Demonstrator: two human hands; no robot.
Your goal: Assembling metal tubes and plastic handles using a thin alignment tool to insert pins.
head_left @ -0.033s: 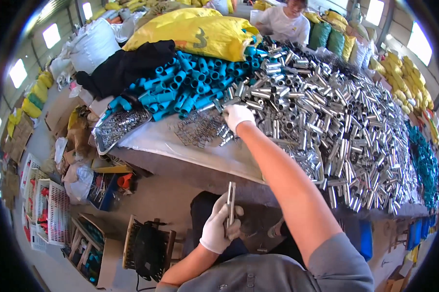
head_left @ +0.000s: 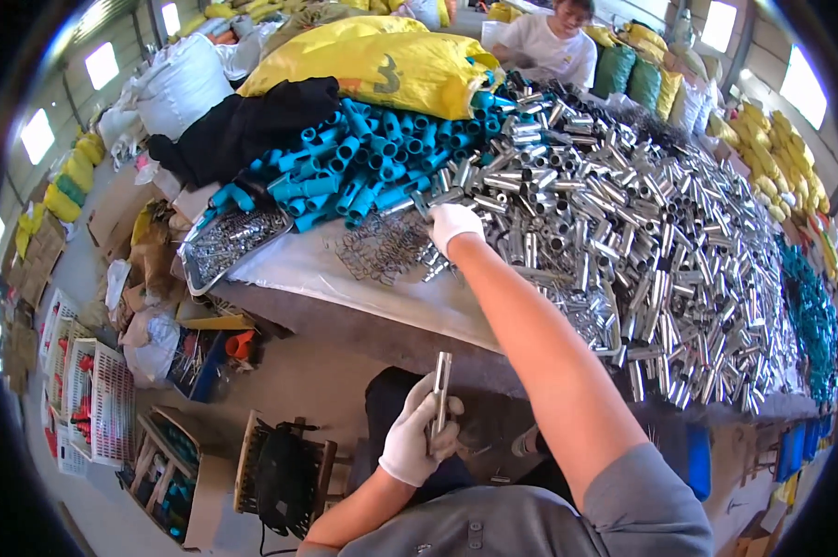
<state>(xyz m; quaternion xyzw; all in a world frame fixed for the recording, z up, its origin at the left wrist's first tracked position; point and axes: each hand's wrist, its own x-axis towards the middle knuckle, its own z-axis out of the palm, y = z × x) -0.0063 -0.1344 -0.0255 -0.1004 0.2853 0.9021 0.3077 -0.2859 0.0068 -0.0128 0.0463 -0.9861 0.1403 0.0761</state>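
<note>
My left hand [head_left: 417,434], in a white glove, is closed around a shiny metal tube [head_left: 443,382] held upright in front of my lap. My right hand [head_left: 454,226], also gloved, stretches across the table to the left edge of a large heap of metal tubes [head_left: 614,204]. Its fingers look bent together against the tubes; their tips are hidden, so what they grip does not show. Just left of that hand lie teal plastic tubes [head_left: 345,167] in a pile. Small wire springs [head_left: 377,246] are scattered on the table nearer to me.
A tray of small metal parts [head_left: 219,246] sits at the table's left corner. Behind the teal tubes are a black cloth [head_left: 252,125] and a yellow sack [head_left: 373,70]. Another person [head_left: 554,42] is across the heap. A wooden stool [head_left: 284,478] and white crates [head_left: 99,399] stand left.
The view has shifted very slightly. Both hands stay in nearly the same places, the left still around its metal tube.
</note>
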